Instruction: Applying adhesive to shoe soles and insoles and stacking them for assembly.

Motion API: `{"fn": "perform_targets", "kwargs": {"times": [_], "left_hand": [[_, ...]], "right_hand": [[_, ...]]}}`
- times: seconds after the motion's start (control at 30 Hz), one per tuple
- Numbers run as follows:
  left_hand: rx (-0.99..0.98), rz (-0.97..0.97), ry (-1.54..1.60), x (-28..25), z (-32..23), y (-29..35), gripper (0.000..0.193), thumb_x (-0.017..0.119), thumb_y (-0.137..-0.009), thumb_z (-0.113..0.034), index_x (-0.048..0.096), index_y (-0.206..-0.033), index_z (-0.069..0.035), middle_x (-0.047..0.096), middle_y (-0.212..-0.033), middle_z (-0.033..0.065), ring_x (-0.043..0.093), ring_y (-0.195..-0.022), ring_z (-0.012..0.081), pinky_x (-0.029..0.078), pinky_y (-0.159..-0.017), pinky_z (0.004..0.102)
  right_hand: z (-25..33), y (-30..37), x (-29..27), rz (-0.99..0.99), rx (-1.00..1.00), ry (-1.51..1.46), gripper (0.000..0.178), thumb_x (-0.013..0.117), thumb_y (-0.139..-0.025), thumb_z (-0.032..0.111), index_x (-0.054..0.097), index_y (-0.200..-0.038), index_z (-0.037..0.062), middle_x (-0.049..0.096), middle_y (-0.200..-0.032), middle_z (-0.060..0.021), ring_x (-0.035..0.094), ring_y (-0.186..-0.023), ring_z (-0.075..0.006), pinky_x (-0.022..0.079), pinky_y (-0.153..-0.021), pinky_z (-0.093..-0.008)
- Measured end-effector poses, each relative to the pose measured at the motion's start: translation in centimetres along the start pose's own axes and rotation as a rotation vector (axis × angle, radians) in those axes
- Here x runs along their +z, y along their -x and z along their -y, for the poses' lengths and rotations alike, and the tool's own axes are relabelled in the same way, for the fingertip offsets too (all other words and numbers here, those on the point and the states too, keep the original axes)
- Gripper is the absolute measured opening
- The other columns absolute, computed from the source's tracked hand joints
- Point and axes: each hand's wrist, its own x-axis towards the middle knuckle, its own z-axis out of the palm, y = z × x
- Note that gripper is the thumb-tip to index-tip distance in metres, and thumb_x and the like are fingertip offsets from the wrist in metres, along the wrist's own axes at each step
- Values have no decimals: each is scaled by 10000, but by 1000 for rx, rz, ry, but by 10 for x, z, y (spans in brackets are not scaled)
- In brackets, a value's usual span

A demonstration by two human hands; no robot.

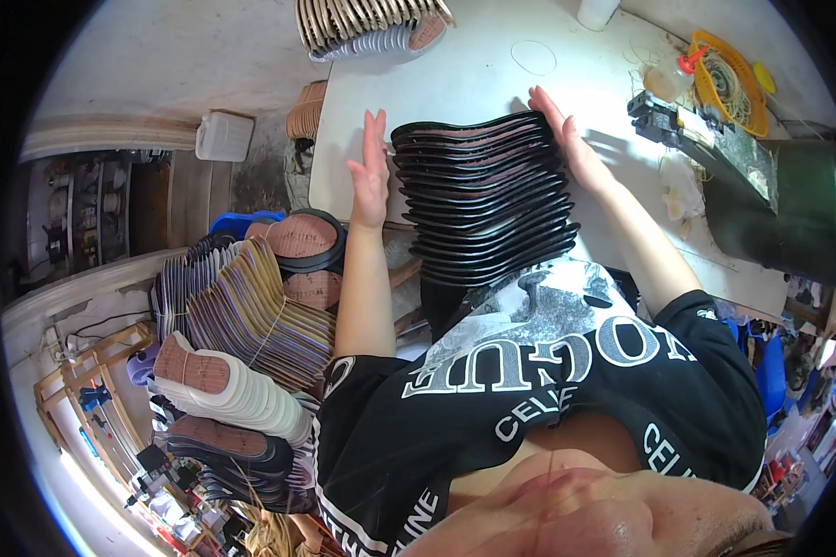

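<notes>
A long stack of black-edged shoe insoles (488, 200) runs from the white table toward my body, its pieces lying one against another. To the left of the stack I hold my left hand (370, 176) upright, fingers stretched and thumb apart, with a small gap to the insoles. My right hand (569, 144) is at the far right end of the stack, fingers straight and palm turned toward it. Whether its palm touches the edges I cannot tell. Neither hand grips anything.
Tied bundles of insoles (260, 311) and a white-edged stack (237, 385) are piled at my left. More bundles (367, 28) sit at the table's far edge. On the right are a yellow basket (762, 107), a metal device (706, 144) and a dark green container (790, 209).
</notes>
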Motion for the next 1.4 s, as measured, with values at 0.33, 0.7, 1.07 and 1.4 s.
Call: {"fn": "perform_targets", "kwargs": {"times": [0.33,0.7,1.07,1.4], "left_hand": [[54,-112,19,23,4,-12,921,77,-905,-705,321,-1409,26,364,-1450,173,324,-1352,286,173,-1135,408],[40,-6,42,-6,-6,-2,929,87,-899,-711,312,-1415,28,329,-1465,148,267,-1379,240,141,-1138,369],[11,-245,96,5,19,-18,991,48,-857,-760,297,-1439,2,314,-1487,182,240,-1402,308,120,-1141,423],[79,-51,-52,25,3,-15,940,78,-885,-729,327,-1423,0,319,-1485,162,244,-1397,287,113,-1153,421]], "right_hand": [[9,-17,0,-136,199,-279,640,198,-1015,508,554,-1267,40,582,-1064,-50,532,-958,-136,396,-946,-283],[2,-17,-5,33,-46,16,807,97,-945,642,336,-1437,49,358,-1464,-136,297,-1371,-264,166,-1145,-386],[14,-12,1,42,134,-297,860,73,-915,696,370,-1409,57,529,-1156,-53,480,-1120,-179,290,-1058,-332],[14,-11,8,-113,3,78,846,77,-921,679,267,-1468,62,335,-1473,-136,303,-1359,-252,175,-1140,-369]]}}
